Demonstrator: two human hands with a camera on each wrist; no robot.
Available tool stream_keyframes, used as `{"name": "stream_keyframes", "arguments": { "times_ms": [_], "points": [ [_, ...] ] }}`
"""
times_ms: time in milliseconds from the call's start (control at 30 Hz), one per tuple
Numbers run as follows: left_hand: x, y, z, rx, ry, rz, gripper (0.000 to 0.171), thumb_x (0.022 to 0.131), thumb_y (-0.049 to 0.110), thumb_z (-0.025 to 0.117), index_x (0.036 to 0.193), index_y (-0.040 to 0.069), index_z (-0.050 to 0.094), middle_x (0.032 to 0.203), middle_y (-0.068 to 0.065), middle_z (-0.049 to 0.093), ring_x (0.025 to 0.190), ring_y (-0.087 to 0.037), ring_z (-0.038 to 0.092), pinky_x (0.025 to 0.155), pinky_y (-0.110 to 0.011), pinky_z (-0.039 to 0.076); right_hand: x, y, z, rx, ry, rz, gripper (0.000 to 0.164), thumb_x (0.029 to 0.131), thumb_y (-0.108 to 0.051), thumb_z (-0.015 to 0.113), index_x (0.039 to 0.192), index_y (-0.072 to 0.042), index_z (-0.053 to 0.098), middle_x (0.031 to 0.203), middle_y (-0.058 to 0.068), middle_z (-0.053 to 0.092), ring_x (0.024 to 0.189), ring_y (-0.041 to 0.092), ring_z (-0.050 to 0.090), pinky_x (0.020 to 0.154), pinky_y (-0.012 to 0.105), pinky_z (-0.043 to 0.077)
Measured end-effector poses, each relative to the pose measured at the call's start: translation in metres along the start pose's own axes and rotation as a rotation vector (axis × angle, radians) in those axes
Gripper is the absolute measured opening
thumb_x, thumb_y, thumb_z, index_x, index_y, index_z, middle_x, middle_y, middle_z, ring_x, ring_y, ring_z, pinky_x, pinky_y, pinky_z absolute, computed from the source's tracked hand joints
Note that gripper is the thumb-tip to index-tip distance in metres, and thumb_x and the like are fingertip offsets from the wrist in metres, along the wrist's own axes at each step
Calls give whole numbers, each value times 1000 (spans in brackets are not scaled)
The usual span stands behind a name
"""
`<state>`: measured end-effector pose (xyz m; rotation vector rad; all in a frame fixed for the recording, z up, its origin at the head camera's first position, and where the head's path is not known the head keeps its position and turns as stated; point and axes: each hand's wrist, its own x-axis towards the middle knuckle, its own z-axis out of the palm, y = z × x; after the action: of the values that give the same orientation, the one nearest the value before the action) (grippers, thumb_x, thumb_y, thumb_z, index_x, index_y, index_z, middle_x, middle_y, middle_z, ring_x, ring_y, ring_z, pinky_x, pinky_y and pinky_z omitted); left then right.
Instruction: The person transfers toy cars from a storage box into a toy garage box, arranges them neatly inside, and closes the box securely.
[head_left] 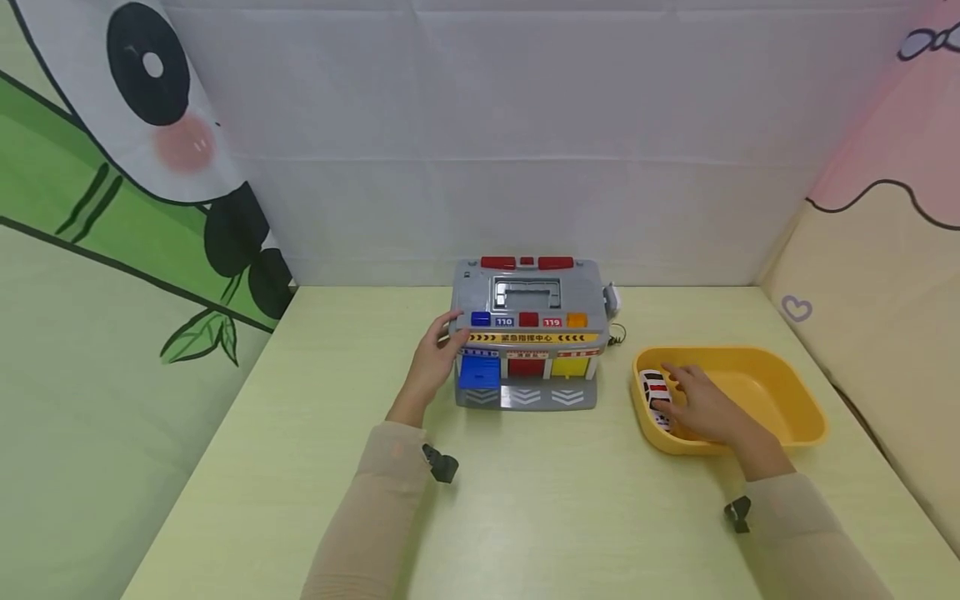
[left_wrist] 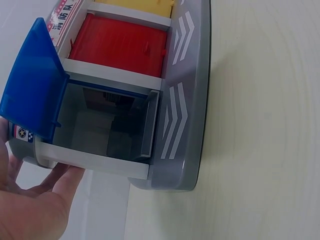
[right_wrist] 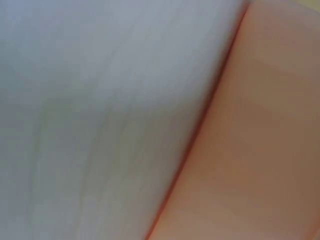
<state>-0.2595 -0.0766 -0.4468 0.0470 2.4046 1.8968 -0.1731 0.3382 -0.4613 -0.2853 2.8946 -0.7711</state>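
My left hand [head_left: 435, 358] rests against the left side of a grey toy garage [head_left: 528, 396], its fingertips at the roof edge. In the left wrist view, the hand's fingers [left_wrist: 67, 185] lie along the side wall, beside the bay with the raised blue door [left_wrist: 35, 80]. The red door [left_wrist: 120, 47] is down. At the right, my right hand [head_left: 705, 404] reaches into a yellow tray [head_left: 806, 421], its fingers spread by a white toy car [head_left: 655, 382] with red and black markings. The thumb overlaps the car. The right wrist view is mostly blurred skin and a pale surface.
A yellow door [head_left: 570, 367] is down at the garage's right bay. A small ring [head_left: 617, 335] hangs at the garage's right side. Behind stands a white cloth backdrop [head_left: 510, 167], with printed cloth at both sides of the pale table [head_left: 547, 508].
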Motion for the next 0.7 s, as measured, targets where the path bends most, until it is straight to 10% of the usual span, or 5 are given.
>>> {"name": "stream_keyframes", "arguments": {
  "times_ms": [700],
  "points": [
    [-3,1,1,7,15,-4,47,99,42,56,143,30,45,145,-14,42,128,-32,46,101,-47,41,7,12,2,258,-156,21,84,88,-19,73,145,13,21,120,33,48,101,40,55,87,50,48]
  ]
}}
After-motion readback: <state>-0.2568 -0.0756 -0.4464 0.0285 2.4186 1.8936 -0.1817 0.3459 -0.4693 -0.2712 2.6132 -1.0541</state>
